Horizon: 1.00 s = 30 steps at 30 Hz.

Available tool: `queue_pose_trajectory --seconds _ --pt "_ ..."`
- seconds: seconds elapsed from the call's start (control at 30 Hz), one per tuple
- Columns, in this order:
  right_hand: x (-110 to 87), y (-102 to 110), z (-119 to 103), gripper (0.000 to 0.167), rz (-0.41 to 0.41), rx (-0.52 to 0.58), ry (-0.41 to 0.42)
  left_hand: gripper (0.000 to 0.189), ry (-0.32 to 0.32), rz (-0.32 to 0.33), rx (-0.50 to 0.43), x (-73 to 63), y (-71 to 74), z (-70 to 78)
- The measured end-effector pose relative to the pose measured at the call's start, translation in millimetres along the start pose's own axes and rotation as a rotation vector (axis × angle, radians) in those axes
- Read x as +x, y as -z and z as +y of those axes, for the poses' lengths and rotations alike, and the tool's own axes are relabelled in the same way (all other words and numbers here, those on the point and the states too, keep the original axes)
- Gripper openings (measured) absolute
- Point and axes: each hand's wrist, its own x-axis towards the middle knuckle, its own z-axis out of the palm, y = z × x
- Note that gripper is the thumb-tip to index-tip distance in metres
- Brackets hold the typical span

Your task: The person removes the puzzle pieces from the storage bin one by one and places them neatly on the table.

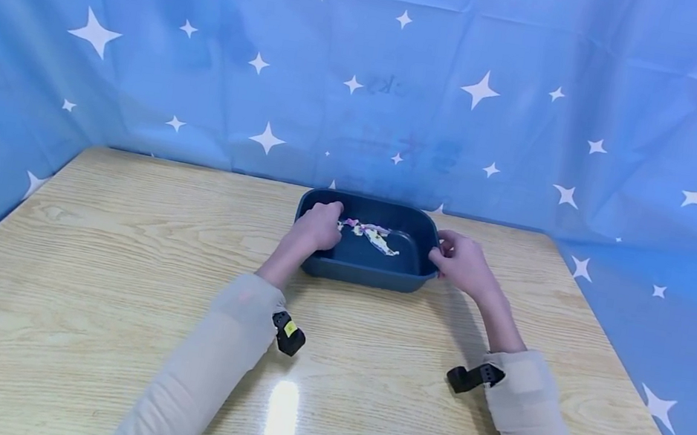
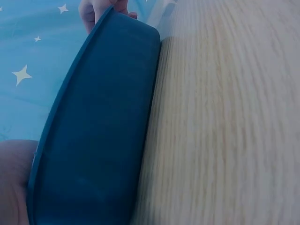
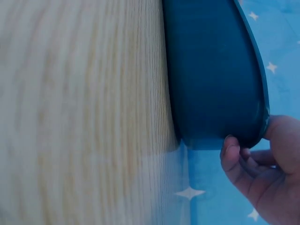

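A dark blue rectangular bin point(image 1: 367, 276) stands on the table near its far edge. Inside it lie crumpled white and pink scraps point(image 1: 379, 240), perhaps wrappers. My left hand point(image 1: 318, 226) reaches over the near left rim into the bin, close to the scraps; its fingertips are mostly hidden. In the left wrist view, the bin's outer wall point(image 2: 98, 112) covers much of that hand. My right hand point(image 1: 465, 263) pinches the rim at the bin's right end, thumb over the top and fingers on the outside. The right wrist view shows these curled fingers point(image 3: 232, 161) against the outer wall.
The light wooden table point(image 1: 106, 301) extends around the bin on the left, right and front. A blue curtain with white stars point(image 1: 397, 74) hangs just behind the table and along both sides. A bright light reflection point(image 1: 280, 425) shows on the near tabletop.
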Motion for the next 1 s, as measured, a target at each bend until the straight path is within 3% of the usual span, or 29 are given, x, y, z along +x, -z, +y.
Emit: queue_pose_trajectory --seconds 0.3,0.7,1.0 --pt "1.8 0.9 -0.8 0.043 -0.002 -0.011 -0.002 0.033 -0.049 0.024 0.083 2.9 -7.4 -2.9" --pt "1.4 0.7 0.4 0.044 -0.006 0.005 -0.004 0.029 -0.155 -0.011 0.041 2.7 -6.2 -3.9" --pt "1.4 -1.4 2.4 0.044 -0.007 0.011 -0.011 0.033 -0.141 -0.048 0.055 7.0 -8.0 -6.0"
